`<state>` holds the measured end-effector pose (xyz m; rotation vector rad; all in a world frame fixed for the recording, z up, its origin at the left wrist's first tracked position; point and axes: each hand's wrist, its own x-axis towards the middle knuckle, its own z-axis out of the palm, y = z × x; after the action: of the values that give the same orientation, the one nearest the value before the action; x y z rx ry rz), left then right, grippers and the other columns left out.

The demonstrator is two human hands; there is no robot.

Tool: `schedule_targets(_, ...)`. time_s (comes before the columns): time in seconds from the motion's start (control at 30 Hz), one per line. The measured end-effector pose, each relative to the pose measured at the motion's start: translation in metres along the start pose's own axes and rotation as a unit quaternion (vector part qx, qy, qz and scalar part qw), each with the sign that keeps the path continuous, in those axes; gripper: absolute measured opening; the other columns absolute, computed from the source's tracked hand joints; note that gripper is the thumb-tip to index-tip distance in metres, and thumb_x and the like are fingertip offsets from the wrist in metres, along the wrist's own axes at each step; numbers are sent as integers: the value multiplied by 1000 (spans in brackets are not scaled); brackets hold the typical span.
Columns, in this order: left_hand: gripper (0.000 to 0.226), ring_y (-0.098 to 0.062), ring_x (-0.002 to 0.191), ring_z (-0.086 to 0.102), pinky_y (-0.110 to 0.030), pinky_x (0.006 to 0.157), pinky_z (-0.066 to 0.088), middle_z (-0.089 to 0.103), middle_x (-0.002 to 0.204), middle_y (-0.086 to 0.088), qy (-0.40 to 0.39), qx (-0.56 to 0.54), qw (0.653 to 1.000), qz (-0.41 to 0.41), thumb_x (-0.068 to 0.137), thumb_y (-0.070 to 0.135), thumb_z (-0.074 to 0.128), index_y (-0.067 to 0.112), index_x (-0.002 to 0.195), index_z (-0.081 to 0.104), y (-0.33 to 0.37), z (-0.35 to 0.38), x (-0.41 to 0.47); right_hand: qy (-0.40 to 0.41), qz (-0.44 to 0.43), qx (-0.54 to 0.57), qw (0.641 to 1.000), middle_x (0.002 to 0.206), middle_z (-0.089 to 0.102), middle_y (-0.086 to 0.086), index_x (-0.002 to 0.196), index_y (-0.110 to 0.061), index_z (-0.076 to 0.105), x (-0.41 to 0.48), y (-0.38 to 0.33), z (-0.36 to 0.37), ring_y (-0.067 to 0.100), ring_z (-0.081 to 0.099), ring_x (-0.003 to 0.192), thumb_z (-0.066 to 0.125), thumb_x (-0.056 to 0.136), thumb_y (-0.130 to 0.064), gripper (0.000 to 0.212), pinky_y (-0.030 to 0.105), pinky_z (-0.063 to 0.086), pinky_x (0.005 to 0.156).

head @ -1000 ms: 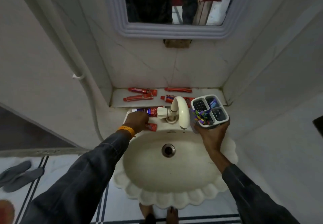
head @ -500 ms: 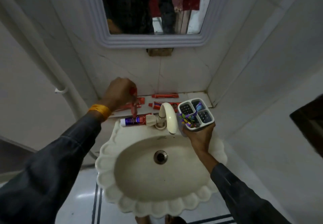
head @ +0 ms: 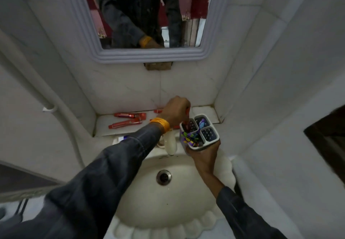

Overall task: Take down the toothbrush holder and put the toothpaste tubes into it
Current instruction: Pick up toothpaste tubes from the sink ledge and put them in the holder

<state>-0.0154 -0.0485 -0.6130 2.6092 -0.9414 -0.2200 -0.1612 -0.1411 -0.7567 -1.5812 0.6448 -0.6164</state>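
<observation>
**Dim, flat light and a bowed wide-angle view**

The room is dim and evenly lit, with no hard shadows and no clear source. The white walls read grey. The basin [head: 168,197] carries only a faint sheen near the drain [head: 164,177]. Straight lines bend hard toward the edges, most at 9 and 3 o'clock. The picture is soft throughout; the dark sleeves smear at 7 o'clock. The mirror [head: 147,13] shows murky, grainy reflections.

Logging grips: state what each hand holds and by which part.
Right hand holds the toothbrush holder from beneath, by its base. Left hand pinches a red toothpaste tube by its upper end, lowering it into a compartment.
</observation>
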Motion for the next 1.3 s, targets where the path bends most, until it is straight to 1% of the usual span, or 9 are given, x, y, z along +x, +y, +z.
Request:
schedule_targets(0.27,33,-37,105,64,-40,85,51,65,117,-21,-74,125,989,7,87,22,68,2,113,64,9,21,15,2,-10,-28,1000,146,61,3,145,-13,43,3,7,-1,13,65,134,108,51,-2,115,29,60,107)
schedule_targets(0.5,23,-28,90,65,-32,76,51,71,99,-9,-48,0,998,-52,74,32,80,14,87,71,-20,11,16,-12,-4,-20,1000,146,66,8,147,-9,48,9,10,-3,25,69,133,109,51,-4,114,52,62,106)
schedule_targets(0.6,25,-22,76,63,-30,73,51,73,86,-7,8,-77,991,-108,79,36,76,12,82,72,-65,-2,-4,-21,-5,-14,1000,143,68,8,144,-8,49,7,9,-1,20,72,129,109,52,-1,110,35,63,104)
schedule_targets(0.67,22,-23,76,63,-32,75,52,73,86,-8,32,-75,984,-157,83,33,73,11,85,71,-104,4,-27,-17,-3,-10,1000,140,67,1,140,-12,46,4,9,-1,-1,70,123,105,55,6,105,14,59,99)
schedule_targets(0.73,19,-22,81,61,-32,78,52,72,97,-10,-26,-25,981,-192,84,25,73,9,95,70,-136,21,-54,-11,-11,1,1000,137,63,-1,138,-17,40,1,5,0,-20,64,116,101,56,11,106,4,54,94)
schedule_targets(0.8,25,-27,89,64,-33,79,52,71,104,-13,-87,22,974,-208,80,23,75,9,100,70,-155,41,-75,-13,-18,10,1000,131,64,-2,137,-16,38,-1,1,1,-24,64,110,98,57,17,105,1,52,89)
schedule_targets(0.93,36,-30,106,64,-40,92,53,69,115,-12,-69,73,978,-185,77,22,79,12,109,67,-161,66,-87,-26,-25,-1,999,129,59,-18,140,-7,40,-1,-1,1,-25,65,109,95,58,22,103,0,52,87)
schedule_targets(1.13,55,-29,115,59,-40,100,49,63,123,-12,-109,159,967,-168,74,29,82,12,123,63,-162,71,-87,-31,-19,-17,999,136,60,-6,147,-5,39,1,4,-2,-24,61,117,101,55,13,112,1,51,95)
schedule_targets(1.3,38,-25,93,68,-35,81,57,72,101,-8,-110,174,961,-182,79,38,74,13,107,72,-159,49,-91,-23,-18,-14,999,141,58,2,148,-2,38,2,7,-3,-24,61,118,101,56,13,112,1,51,95)
